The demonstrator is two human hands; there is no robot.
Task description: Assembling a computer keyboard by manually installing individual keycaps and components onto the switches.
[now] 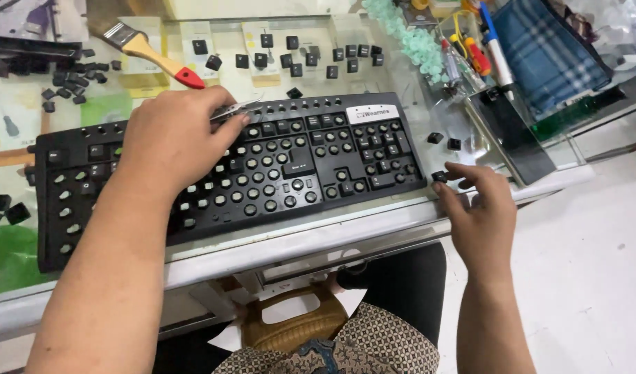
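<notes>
A black keyboard [311,159] lies across the glass-topped table, most of its keycaps off and the round stems bare. My left hand [172,138] rests on its upper middle and grips thin metal tweezers [236,109], the tips pointing right over the top row. My right hand [479,208] is at the table's front edge, right of the keyboard, pinching a small black keycap [440,176] between thumb and fingers. Two more loose keycaps [444,140] lie just beyond it.
Loose black keycaps [311,54] are spread along the back and in a pile at back left [68,76]. A wooden-handled brush [152,54] lies behind the keyboard. A clear bin of pens and tools [474,52] and a dark tray [512,131] stand at right.
</notes>
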